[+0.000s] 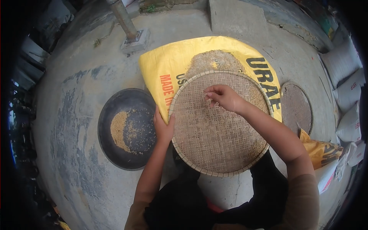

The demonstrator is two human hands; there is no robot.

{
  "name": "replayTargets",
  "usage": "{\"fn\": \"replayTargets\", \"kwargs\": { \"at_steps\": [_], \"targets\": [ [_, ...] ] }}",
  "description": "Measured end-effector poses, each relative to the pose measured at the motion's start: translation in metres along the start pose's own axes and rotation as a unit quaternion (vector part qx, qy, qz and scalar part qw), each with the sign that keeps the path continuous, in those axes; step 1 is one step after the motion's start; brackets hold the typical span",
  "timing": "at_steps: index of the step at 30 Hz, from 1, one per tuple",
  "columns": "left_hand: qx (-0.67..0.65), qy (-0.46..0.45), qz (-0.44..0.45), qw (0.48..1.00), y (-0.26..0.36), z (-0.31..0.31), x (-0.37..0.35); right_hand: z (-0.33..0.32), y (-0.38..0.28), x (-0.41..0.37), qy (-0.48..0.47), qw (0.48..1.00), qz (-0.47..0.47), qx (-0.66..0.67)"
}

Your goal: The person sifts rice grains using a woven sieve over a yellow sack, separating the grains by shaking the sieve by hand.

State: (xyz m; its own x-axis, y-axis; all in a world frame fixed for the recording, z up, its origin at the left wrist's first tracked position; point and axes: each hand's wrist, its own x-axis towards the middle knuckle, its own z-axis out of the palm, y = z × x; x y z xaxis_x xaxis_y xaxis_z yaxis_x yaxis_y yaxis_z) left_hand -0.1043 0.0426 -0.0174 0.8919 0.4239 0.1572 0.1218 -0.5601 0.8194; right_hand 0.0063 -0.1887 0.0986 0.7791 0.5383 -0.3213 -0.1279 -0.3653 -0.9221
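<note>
A round woven bamboo tray lies over my lap, with grain gathered along its right edge. My left hand grips the tray's left rim, thumb and fingers on either side of it. Over the tray's upper middle is my right hand, its fingertips pinched together; whatever they hold, if anything, is too small to name. To the left, a dark round basin contains yellowish grain. Beyond the tray a pile of husks or grain rests on a yellow sack.
Another round tray with darker contents is on the ground at the right. White sacks line the far right, near an orange-yellow sack. A metal post on a concrete block stands at the upper left.
</note>
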Motion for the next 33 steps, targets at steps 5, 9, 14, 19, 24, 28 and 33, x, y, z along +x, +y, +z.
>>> {"fn": "replayTargets", "kwargs": {
  "at_steps": [5, 9, 14, 19, 24, 28, 33],
  "targets": [
    [-0.013, -0.009, -0.012, 1.000, 0.003, 0.000, -0.001, -0.052, 0.078, -0.023, 0.096, 0.979, 0.106, -0.146],
    [-0.017, -0.008, -0.015, 1.000, -0.003, 0.001, 0.001, -0.078, 0.107, -0.041, 0.139, 0.945, 0.086, -0.283],
    [-0.012, -0.007, -0.008, 1.000, -0.006, 0.002, 0.000, -0.076, 0.114, -0.044, 0.153, 0.938, 0.072, -0.304],
    [-0.010, -0.008, -0.020, 1.000, -0.003, 0.002, -0.001, -0.066, 0.117, -0.039, 0.185, 0.918, 0.142, -0.320],
    [-0.004, -0.009, -0.020, 1.000, -0.006, 0.002, -0.001, -0.065, 0.126, -0.030, 0.194, 0.915, 0.167, -0.312],
    [0.022, -0.008, -0.007, 1.000, -0.003, 0.001, 0.000, -0.066, 0.118, -0.022, 0.157, 0.903, 0.169, -0.361],
    [0.006, -0.008, -0.013, 1.000, -0.005, 0.002, 0.001, -0.035, 0.037, -0.008, 0.038, 0.979, 0.188, -0.064]
  ]
}}
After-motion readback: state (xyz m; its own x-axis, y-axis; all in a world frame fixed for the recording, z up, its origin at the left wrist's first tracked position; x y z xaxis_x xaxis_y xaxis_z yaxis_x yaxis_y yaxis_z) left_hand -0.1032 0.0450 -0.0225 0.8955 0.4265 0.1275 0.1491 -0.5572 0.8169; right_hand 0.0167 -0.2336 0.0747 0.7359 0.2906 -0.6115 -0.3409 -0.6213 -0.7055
